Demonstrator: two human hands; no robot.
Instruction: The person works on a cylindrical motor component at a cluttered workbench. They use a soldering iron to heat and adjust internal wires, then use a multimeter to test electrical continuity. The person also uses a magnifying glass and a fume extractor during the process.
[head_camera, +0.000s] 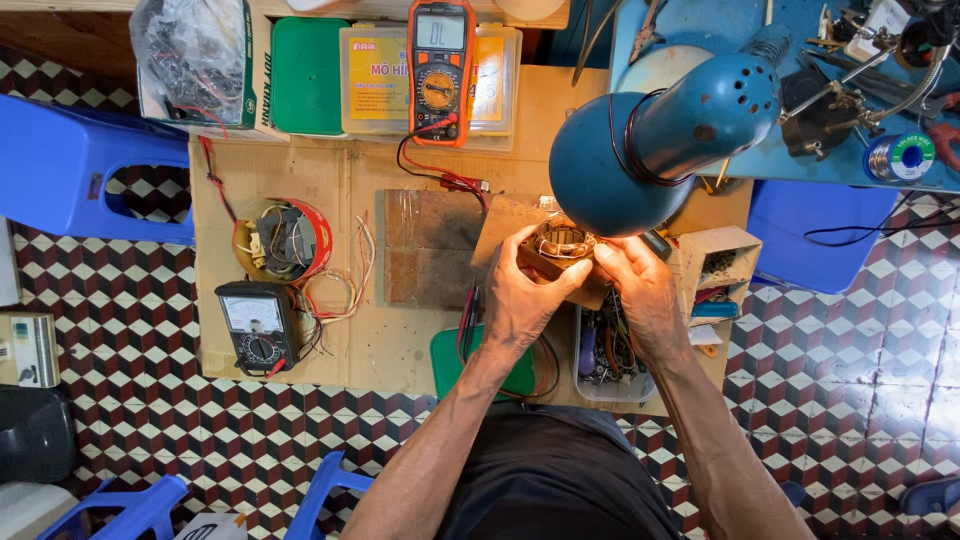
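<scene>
A round motor stator with copper windings (561, 243) is held between both my hands under a blue desk lamp (640, 150). My left hand (525, 295) grips its near left side with the thumb along the rim. On the right side, my right hand (632, 285) has its fingertips at the bright, lit edge of the coil. The stator hovers just above a brown wooden board (430, 245) on a low cardboard-covered table (300, 170).
An orange digital multimeter (440, 70) with red and black leads lies at the back. A black analogue meter (256, 325) and a red tin of parts (282, 240) sit at the left. A clear tray of tools (605, 355), a small box (718, 270) and blue plastic stools (70, 160) surround the table.
</scene>
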